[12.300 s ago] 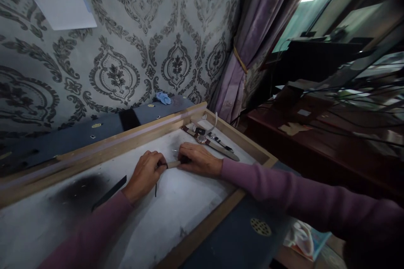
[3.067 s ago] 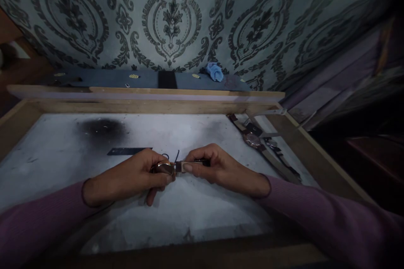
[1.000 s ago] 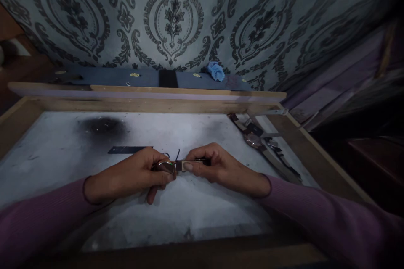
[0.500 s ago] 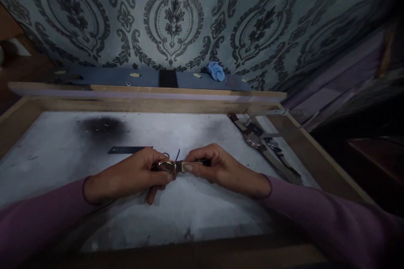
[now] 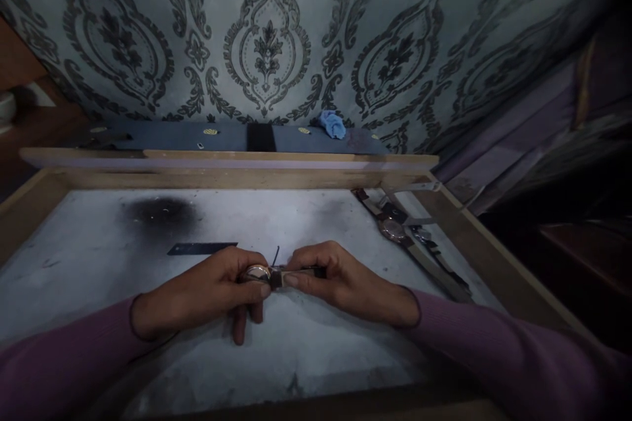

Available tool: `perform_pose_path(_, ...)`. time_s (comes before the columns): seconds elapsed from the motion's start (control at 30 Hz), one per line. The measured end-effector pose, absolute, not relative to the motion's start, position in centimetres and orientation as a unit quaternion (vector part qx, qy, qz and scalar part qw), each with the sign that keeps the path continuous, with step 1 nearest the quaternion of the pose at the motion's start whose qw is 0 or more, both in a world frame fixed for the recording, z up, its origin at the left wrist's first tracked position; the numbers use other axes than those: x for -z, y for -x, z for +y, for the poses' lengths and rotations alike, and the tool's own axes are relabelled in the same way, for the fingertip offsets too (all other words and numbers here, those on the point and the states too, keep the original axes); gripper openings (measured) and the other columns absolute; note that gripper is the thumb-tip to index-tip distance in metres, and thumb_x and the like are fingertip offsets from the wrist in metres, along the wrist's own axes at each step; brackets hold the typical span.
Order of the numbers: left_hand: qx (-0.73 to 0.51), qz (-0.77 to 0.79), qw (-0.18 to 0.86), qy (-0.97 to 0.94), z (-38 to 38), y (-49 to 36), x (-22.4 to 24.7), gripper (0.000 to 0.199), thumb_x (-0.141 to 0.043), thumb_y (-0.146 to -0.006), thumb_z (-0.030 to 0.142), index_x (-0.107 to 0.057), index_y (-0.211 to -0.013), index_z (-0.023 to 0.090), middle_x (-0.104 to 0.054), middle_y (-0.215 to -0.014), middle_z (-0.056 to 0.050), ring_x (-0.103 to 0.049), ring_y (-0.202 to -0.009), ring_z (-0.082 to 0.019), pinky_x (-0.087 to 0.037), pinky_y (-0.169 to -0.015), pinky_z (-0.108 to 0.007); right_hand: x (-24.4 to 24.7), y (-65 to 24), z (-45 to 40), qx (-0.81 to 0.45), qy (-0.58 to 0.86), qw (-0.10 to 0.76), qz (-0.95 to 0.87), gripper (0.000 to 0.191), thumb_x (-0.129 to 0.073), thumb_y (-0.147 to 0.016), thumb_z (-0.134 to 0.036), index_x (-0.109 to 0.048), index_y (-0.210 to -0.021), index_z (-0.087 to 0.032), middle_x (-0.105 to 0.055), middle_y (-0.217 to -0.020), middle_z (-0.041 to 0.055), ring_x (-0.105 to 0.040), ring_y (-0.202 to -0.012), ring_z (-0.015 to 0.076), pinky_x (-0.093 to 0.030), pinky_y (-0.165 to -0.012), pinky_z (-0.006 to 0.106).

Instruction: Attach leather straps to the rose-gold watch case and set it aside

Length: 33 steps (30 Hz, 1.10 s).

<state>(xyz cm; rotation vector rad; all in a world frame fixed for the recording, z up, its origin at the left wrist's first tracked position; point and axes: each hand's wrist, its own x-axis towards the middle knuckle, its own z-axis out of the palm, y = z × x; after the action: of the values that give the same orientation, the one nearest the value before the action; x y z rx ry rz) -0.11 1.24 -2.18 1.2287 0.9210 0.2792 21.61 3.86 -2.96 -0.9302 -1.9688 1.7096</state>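
A round watch case (image 5: 257, 273) with a shiny face is pinched in my left hand (image 5: 217, 286), thumb at its near edge. My right hand (image 5: 340, 279) is closed on a watch strap (image 5: 291, 276), which has a dark end beside the case. Strap end and case look to be touching; the exact joint is too small to make out. A thin dark tool or pin (image 5: 276, 255) stands up just behind them. Behind my left hand a dark flat strip (image 5: 202, 248) lies on the white tray surface.
Two watches, one with a large round case (image 5: 394, 230) and one smaller (image 5: 422, 234), lie at the tray's right side. The wooden tray rim (image 5: 222, 177) surrounds the work surface. Beyond it are a blue panel (image 5: 222, 137) and a crumpled blue cloth (image 5: 332, 125).
The whole view has shifted, so the scene sits slightly lower. The watch case and strap end look closer together between my hands.
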Motion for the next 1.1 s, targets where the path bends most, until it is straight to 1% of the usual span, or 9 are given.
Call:
perform_pose_path(0.2,-0.142,0.406,0.719,-0.545,1.3,-0.1,2.1,0.020,-0.056,-0.085,0.033,-0.055,-0.085,0.014,-0.064,-0.072,0.000,-0.061,-0.049,-0.009,-0.046,-0.048,-0.019,2.9,-21.7,3.8,-0.583,0.330,0.182,-0.720,0.039,-0.060,-0.085,-0.048,-0.067,-0.073,-0.011,-0.053,-0.063,-0.0004,-0.044,-0.060,0.0102,-0.036,-0.056,0.024)
perform_pose_path(0.47,-0.141,0.421,0.695,-0.566,1.1,-0.4,2.0,0.021,-0.057,-0.083,0.035,-0.054,-0.082,0.015,-0.062,-0.067,0.001,-0.050,-0.041,-0.005,-0.039,-0.041,-0.017,2.9,-21.6,3.6,-0.563,0.330,0.189,-0.733,0.037,-0.059,-0.087,-0.045,-0.067,-0.075,-0.011,-0.055,-0.065,0.0010,-0.045,-0.061,0.0106,-0.037,-0.057,0.025)
perform_pose_path(0.67,-0.150,0.435,0.692,-0.557,0.9,-0.6,2.1,0.020,-0.057,-0.081,0.034,-0.052,-0.078,0.016,-0.060,-0.062,0.003,-0.044,-0.038,-0.004,-0.035,-0.038,-0.017,3.0,-21.6,3.5,-0.556,0.329,0.193,-0.738,0.037,-0.058,-0.087,-0.044,-0.066,-0.073,-0.011,-0.053,-0.063,0.0004,-0.043,-0.059,0.0103,-0.035,-0.054,0.025)
perform_pose_path(0.8,-0.158,0.438,0.689,-0.555,0.9,-0.7,2.0,0.020,-0.057,-0.081,0.034,-0.053,-0.076,0.016,-0.058,-0.059,0.005,-0.041,-0.037,-0.004,-0.031,-0.037,-0.017,3.1,-21.7,3.4,-0.538,0.327,0.198,-0.751,0.032,-0.057,-0.088,-0.038,-0.065,-0.073,-0.011,-0.053,-0.064,0.0005,-0.043,-0.060,0.0106,-0.034,-0.055,0.025)
perform_pose_path(1.0,-0.165,0.447,0.684,-0.552,0.9,-0.8,2.0,0.019,-0.058,-0.079,0.034,-0.055,-0.076,0.016,-0.057,-0.056,0.005,-0.036,-0.035,-0.004,-0.025,-0.035,-0.017,2.9,-21.5,3.3,-0.526,0.323,0.210,-0.758,0.030,-0.058,-0.087,-0.033,-0.061,-0.066,-0.013,-0.044,-0.059,-0.0028,-0.036,-0.056,0.0086,-0.029,-0.050,0.023)
perform_pose_path(1.1,-0.169,0.455,0.677,-0.553,0.8,-1.0,1.8,0.017,-0.057,-0.079,0.033,-0.055,-0.074,0.016,-0.056,-0.052,0.005,-0.034,-0.034,-0.004,-0.025,-0.034,-0.018,2.6,-21.3,3.1,-0.524,0.324,0.208,-0.760,0.031,-0.057,-0.088,-0.034,-0.060,-0.066,-0.013,-0.044,-0.060,-0.0028,-0.037,-0.056,0.0085,-0.029,-0.050,0.022)
